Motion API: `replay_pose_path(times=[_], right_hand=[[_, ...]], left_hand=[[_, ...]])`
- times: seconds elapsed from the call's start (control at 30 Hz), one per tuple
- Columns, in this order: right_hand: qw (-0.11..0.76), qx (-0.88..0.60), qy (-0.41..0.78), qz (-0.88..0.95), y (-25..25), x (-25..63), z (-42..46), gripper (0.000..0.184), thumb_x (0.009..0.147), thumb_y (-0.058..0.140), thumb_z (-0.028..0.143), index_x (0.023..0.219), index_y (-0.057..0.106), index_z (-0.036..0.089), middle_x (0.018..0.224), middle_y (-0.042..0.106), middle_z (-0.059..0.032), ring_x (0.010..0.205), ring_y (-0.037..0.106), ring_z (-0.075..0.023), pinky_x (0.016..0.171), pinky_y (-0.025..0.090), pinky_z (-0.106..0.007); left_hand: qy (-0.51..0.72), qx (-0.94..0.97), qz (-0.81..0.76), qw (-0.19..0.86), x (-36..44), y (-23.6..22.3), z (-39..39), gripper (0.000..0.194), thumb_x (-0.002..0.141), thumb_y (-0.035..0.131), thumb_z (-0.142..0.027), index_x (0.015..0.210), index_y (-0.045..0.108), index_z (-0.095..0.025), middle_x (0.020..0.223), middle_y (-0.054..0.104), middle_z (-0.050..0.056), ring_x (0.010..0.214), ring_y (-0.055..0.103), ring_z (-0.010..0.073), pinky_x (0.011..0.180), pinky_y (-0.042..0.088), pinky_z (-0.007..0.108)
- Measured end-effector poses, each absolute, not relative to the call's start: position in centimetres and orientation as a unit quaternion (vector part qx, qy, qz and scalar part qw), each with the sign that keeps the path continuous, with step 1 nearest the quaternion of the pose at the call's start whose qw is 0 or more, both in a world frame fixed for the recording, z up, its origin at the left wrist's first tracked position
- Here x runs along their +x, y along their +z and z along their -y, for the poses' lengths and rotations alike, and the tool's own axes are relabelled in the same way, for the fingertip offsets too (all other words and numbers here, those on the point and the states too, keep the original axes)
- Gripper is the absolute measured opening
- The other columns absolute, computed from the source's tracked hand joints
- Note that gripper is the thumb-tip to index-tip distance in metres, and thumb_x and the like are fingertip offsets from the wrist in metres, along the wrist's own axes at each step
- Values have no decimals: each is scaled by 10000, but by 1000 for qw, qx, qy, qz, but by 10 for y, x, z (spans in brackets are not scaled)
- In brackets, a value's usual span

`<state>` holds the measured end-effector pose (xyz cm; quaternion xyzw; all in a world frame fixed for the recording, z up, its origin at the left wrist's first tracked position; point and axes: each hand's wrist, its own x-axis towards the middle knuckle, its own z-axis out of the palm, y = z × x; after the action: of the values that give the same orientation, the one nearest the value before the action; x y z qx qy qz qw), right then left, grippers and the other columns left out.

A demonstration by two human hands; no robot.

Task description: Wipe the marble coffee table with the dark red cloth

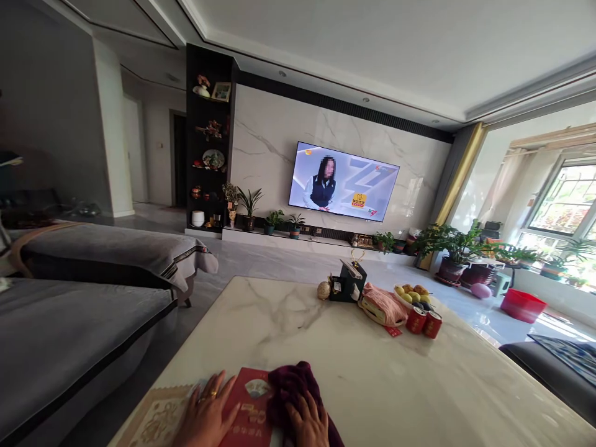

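My left hand (209,411) lies with its fingers stretched out across the left part of a red booklet or flat box (249,410) with a fan-shaped picture on it. Beneath that hand's outer side is a beige patterned sheet (161,413) with a scalloped edge. A bunched dark purple cloth (291,379) overlaps the right edge of the red item. On top of the cloth, my right hand (308,421) presses down with bent fingers, the fabric gathered under it. Both hands are at the near edge of the marble-patterned table (372,379).
Toward the table's far side stand a black holder (347,285), a round ornament (323,290), a basket under a pink cloth (386,301), a fruit bowl (414,295) and two red cans (432,324). Grey sofas (84,329) flank the left; a red tub (524,305) sits right.
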<state>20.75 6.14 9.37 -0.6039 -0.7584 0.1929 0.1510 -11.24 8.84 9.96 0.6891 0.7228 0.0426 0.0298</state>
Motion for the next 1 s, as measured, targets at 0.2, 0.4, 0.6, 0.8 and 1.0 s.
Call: replay_pose_path(times=[0.2, 0.4, 0.6, 0.8, 1.0], right_hand=[[145, -607, 214, 751, 133, 169, -133, 761, 997, 647, 436, 1758, 642, 410, 1945, 485, 16, 1876, 303, -327, 1554, 193, -624], [136, -606, 176, 764, 132, 139, -220, 764, 1022, 620, 445, 1782, 611, 369, 1957, 474, -38, 1864, 324, -328, 1534, 221, -638], [121, -620, 155, 759, 136, 116, -272, 767, 1044, 574, 429, 1804, 582, 325, 1963, 463, -73, 1864, 320, -330, 1521, 239, -639], [119, -619, 163, 759, 144, 114, -246, 763, 1029, 606, 430, 1786, 605, 335, 1941, 499, -69, 1855, 351, -321, 1521, 264, -609], [156, -576, 232, 768, 123, 121, -151, 791, 977, 705, 516, 1750, 660, 353, 1951, 475, -62, 1878, 289, -363, 1556, 187, -613]], left_hand=[[79, 687, -719, 64, -118, 92, -89, 738, 1103, 489, -536, 1801, 547, -305, 1965, 423, 138, 1843, 399, 364, 1525, 306, 695], [62, 684, -721, 89, -119, 99, -86, 773, 1097, 494, -549, 1815, 513, -264, 1970, 370, 148, 1854, 355, 380, 1536, 282, 713], [44, 682, -723, 101, -114, 112, -81, 790, 1093, 480, -557, 1825, 486, -259, 1972, 328, 135, 1863, 308, 376, 1544, 265, 692], [25, 684, -721, 107, -109, 126, -78, 798, 1102, 449, -545, 1834, 466, -230, 1980, 316, 160, 1867, 293, 372, 1547, 261, 686], [41, 688, -720, 79, -110, 121, -81, 807, 1105, 484, -605, 1810, 512, -213, 1958, 389, 201, 1840, 377, 397, 1532, 303, 690]])
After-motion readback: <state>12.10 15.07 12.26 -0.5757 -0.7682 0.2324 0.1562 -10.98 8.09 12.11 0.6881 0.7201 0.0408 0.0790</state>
